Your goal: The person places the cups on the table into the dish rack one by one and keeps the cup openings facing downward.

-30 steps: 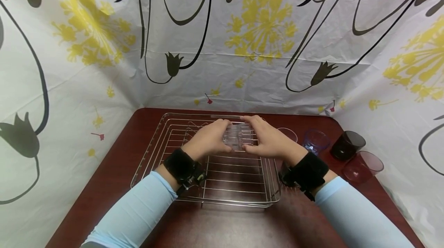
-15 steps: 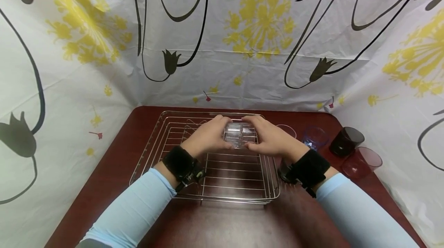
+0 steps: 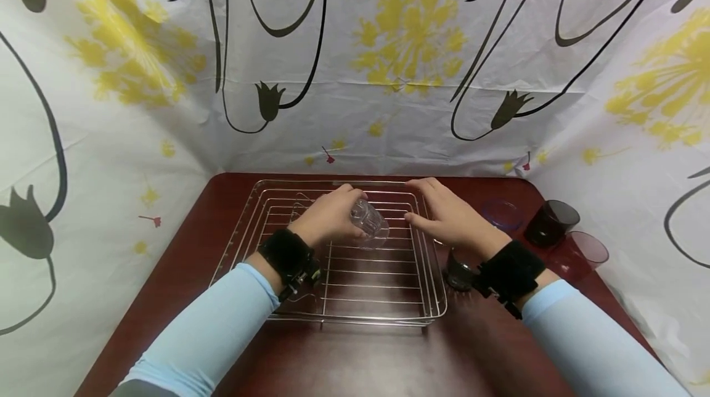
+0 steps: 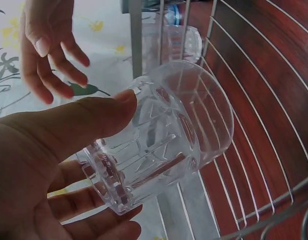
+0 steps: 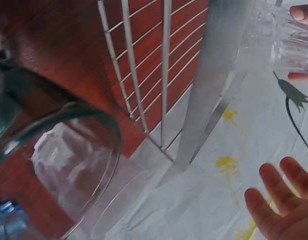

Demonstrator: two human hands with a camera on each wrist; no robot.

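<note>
The clear glass (image 3: 368,219) is being gripped near its base by the left hand (image 3: 328,217), with the thumb and fingers on opposite sides, and is being held tilted, mouth sloping downward, over the wire rack (image 3: 377,322). Nothing is being held by the right hand (image 3: 452,215); its fingers are being held apart beyond the rack's right side. The work is being judged unfinished: this glass is not yet being released, while the blue glass (image 3: 501,215), dark glass (image 3: 550,224) and reddish glass (image 3: 579,256) are being borne, untouched, toward the desk's far right corner and right edge. The rack is being supported by the glossy, dark red desk (image 3: 360,363), whose far and side edges are being enclosed by white cloth (image 3: 344,101) with yellow blooms.
</note>
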